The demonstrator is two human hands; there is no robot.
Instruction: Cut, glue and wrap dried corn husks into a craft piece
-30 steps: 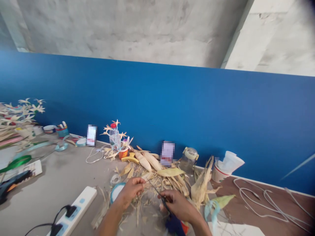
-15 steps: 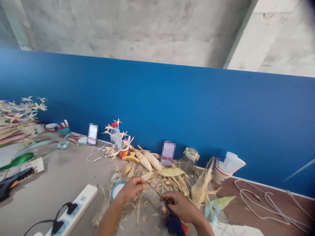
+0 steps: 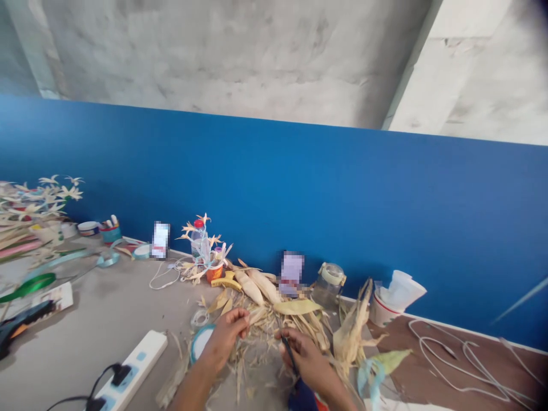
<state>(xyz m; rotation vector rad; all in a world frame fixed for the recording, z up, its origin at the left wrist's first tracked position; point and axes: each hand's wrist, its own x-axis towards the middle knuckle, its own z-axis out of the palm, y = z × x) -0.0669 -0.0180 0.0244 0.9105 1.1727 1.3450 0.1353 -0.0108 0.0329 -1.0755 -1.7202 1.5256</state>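
Observation:
My left hand (image 3: 226, 337) is closed in a pinch over the husk scraps. What its fingertips hold is too small to make out against the pale husk behind. To its right, my right hand (image 3: 306, 357) grips dark-handled scissors (image 3: 289, 351), their thin blade pointing up and away from me. The blade stands apart from my left fingers. Under and beyond both hands lies a heap of dry corn husk strips (image 3: 308, 322). Whole pale husks (image 3: 252, 285) lie at its back. A roll of light-blue ribbon (image 3: 197, 345) is partly hidden by my left wrist.
A white power strip (image 3: 132, 371) with black plugs lies front left, near a glue gun (image 3: 25, 322). Along the blue partition (image 3: 274, 182) stand a bottle with husk flowers (image 3: 199, 240), two blurred phones, a lidded jar (image 3: 329, 285) and a paper cup (image 3: 383, 308). White cables (image 3: 462, 359) lie at right.
The scissors have swung away from my left fingers, from pointing left to pointing more upward. My hands are slightly farther apart at the tips. The view has tilted up a little.

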